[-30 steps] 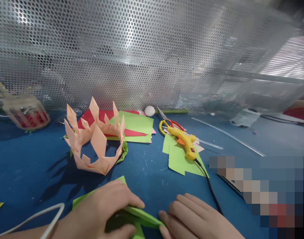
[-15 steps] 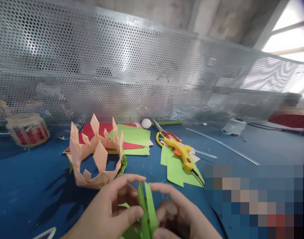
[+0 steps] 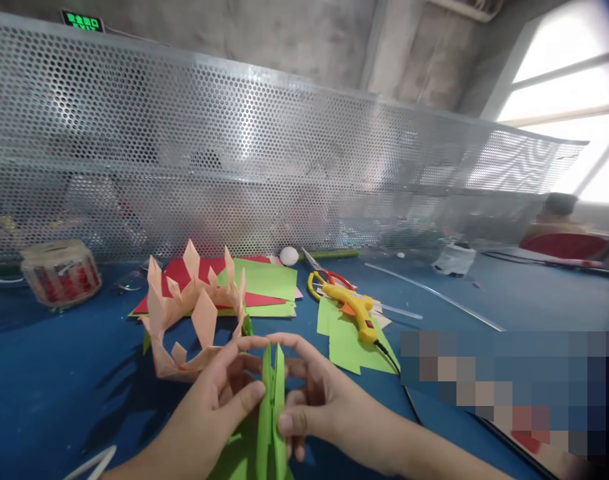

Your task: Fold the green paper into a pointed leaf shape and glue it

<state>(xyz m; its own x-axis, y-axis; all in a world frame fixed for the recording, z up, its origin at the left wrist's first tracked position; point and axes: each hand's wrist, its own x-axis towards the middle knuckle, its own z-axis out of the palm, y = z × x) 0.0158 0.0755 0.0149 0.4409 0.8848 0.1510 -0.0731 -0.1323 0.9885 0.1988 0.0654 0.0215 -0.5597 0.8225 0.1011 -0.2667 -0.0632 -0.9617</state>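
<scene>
From my end I read a craft workshop: blue counter with glue gun, scissors; folded green paper held in front; perforated metal partition, lit exit sign, big window.

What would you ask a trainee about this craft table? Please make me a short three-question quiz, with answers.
1. True or false: the yellow glue gun lies on green sheets.

2. Which item do the left hand and right hand hold between them?
A) The peach crown
B) The folded green paper
C) The jar

3. What two colours are the handles of the scissors?

Key: 1: True. 2: B. 3: Yellow and red.
</scene>
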